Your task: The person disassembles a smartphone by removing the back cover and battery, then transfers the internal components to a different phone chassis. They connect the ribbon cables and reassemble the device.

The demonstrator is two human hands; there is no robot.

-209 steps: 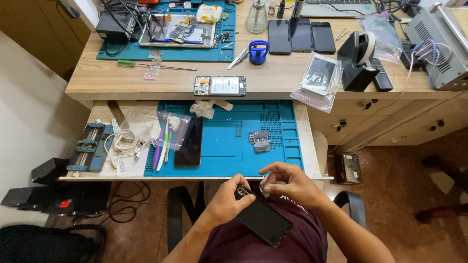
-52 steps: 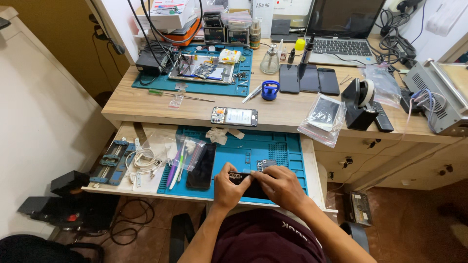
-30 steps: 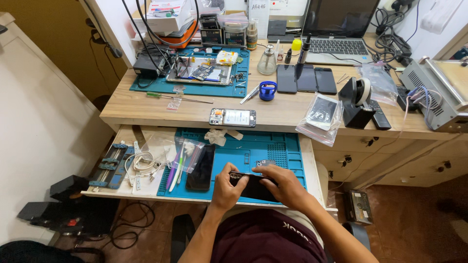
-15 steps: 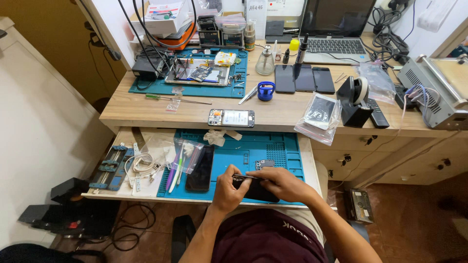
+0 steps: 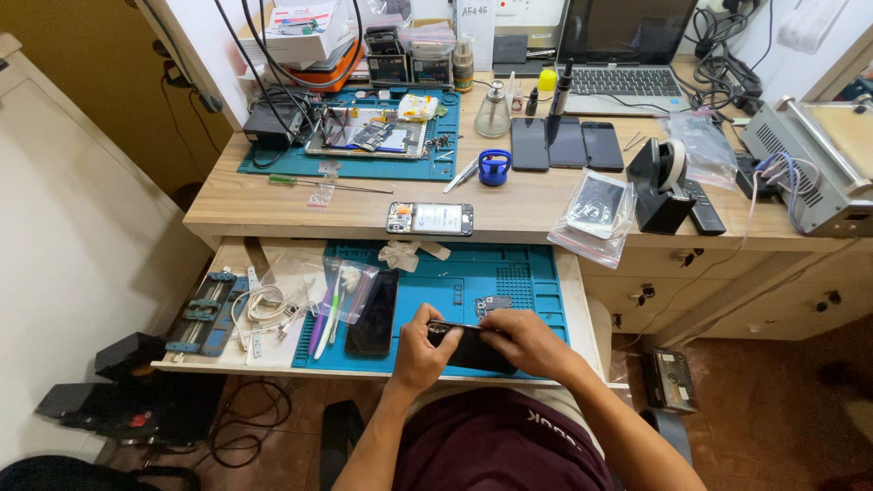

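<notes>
Light wood desk (image 5: 536,205) w/ pull-out shelf (image 5: 582,300) below, drawers (image 5: 727,291) on the right. Off-white wall panel (image 5: 82,245) at left, mustard-yellow wall (image 5: 100,82) behind it. Reddish-brown tiled floor (image 5: 773,400), even bright light, no hard shadows.

Your wooden desk (image 5: 509,205) carries an opened phone (image 5: 429,218) near its front edge. Behind that phone lies a blue mat (image 5: 273,164), with a laptop (image 5: 627,55) further right. Below it, the pull-out shelf (image 5: 582,309) holds another blue mat (image 5: 509,273).
</notes>
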